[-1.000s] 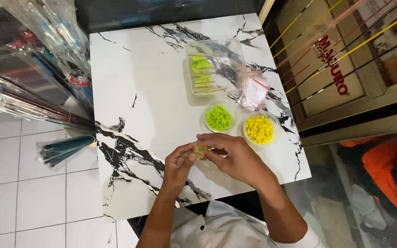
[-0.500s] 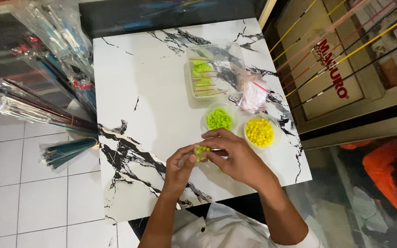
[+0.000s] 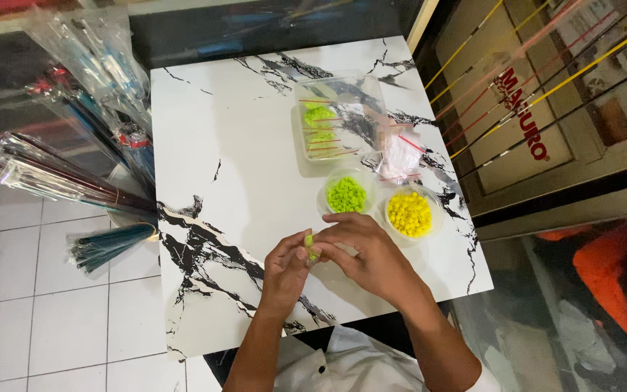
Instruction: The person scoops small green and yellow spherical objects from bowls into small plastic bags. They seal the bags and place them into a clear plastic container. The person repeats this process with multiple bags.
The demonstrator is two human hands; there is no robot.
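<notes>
Both hands together over the near part of the white, black-veined table (image 3: 241, 145). Left hand (image 3: 284, 268) and right hand (image 3: 364, 254) meeting fingertip to fingertip, grip of each closed on a small lime-green piece (image 3: 309, 244) pinched between them; shape of the piece too small to tell.

Just beyond the hands, two round clear cups side by side, near each other. Left cup (image 3: 347, 194) filled with lime-green beads; right cup (image 3: 410, 215) filled with yellow beads. Right hand just beside both cups, not touching either as far as visible.

Further back, a clear rectangular plastic box (image 3: 339, 116) holding more lime-green beads and several thin red-tipped sticks laid across it. A small clear plastic bag (image 3: 403, 154) with a red strip lying between the box and the yellow cup, touching the box edge.

Left of the table, bundles of long slender rods in clear wrapping (image 3: 74, 174) leaning over a white tiled floor (image 3: 52, 319). Right of the table, more thin rods (image 3: 546, 80) slanting across a glass-fronted cabinet.
</notes>
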